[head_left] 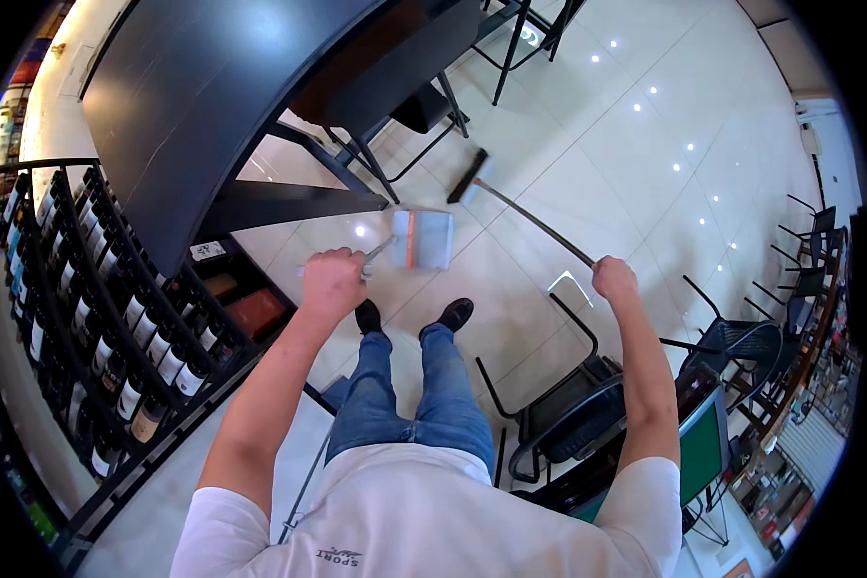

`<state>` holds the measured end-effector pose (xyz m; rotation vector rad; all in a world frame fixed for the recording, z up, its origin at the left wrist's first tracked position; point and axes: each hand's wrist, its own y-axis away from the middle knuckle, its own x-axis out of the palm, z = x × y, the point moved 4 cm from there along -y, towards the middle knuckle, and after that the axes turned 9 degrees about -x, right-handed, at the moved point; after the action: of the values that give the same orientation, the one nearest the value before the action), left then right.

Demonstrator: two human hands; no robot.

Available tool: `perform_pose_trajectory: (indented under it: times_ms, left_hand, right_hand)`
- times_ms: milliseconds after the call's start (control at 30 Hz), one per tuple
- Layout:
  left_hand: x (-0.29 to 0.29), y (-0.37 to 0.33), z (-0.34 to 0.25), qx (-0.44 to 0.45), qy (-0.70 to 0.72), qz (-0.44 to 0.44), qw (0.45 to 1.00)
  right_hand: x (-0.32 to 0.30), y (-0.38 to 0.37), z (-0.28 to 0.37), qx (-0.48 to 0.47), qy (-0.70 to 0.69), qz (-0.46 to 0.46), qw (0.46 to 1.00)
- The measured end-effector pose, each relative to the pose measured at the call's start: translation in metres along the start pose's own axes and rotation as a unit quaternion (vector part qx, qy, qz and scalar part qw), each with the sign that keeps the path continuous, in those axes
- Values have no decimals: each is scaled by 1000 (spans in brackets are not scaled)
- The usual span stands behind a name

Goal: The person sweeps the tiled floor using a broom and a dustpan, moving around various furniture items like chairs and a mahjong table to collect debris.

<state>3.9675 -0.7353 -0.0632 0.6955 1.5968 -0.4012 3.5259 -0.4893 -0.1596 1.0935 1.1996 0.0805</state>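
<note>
My left hand (334, 281) is closed around the handle of a dustpan. The dustpan (433, 241) is pale grey-blue with an orange stripe and rests on the tiled floor just ahead of my feet. Out to the right, my right hand (614, 278) grips the end of a long, thin broom handle. The broom (469, 175) has a dark bristle head that touches the floor beyond the dustpan, beside a dark chair. A gap of floor lies between bristles and pan. Any dirt on the tiles is too small to make out.
A large dark table (212, 87) with slanted legs stands at the upper left, a dark chair (419, 111) beside it. A wine rack (116, 318) full of bottles runs along the left. Near my right side are a black chair (568, 409) and a green-topped table (700, 445).
</note>
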Motion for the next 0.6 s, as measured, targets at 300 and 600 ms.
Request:
perform_pose_trajectory:
  times_ms: [300,600]
  left_hand:
    - [5,-15,-17,16,-17,-1,1000]
    - [10,-21,-26,14,-30,18,999]
  right_hand:
    - [22,-81,115,-28,-89,12,996]
    - [63,10,-67,-2,-18,-18,1000]
